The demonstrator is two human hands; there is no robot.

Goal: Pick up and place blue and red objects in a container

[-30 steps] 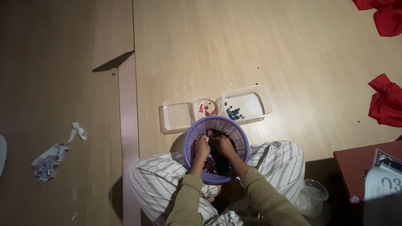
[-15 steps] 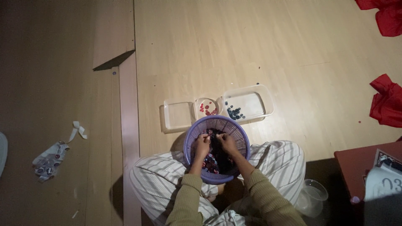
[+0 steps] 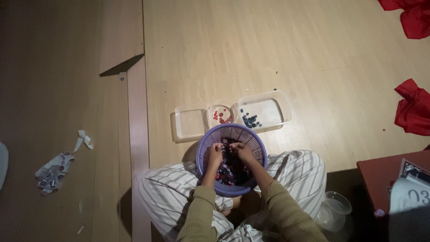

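Two hands: both sit inside one purple basket (image 3: 257, 150), seen from above.
Torn wrapper (image 3: 53, 168): on the floor at 9 o'clock from the basket, well apart.
Empty square tray (image 3: 190, 124): at 11 o'clock, just beside the basket rim.
Left hand (image 3: 215, 153): fingers curled down into the small dark and red pieces (image 3: 228, 172); whether it grips any cannot be told.
Round dish (image 3: 221, 115): at 12 o'clock, holding red pieces.
Right hand (image 3: 242, 151): fingers bent into the same heap, grip unclear, touching or nearly touching the left.
Long tray (image 3: 273, 110): at 1 o'clock, holding dark blue pieces.
Red cloth (image 3: 412, 112): at 3 o'clock, well apart.
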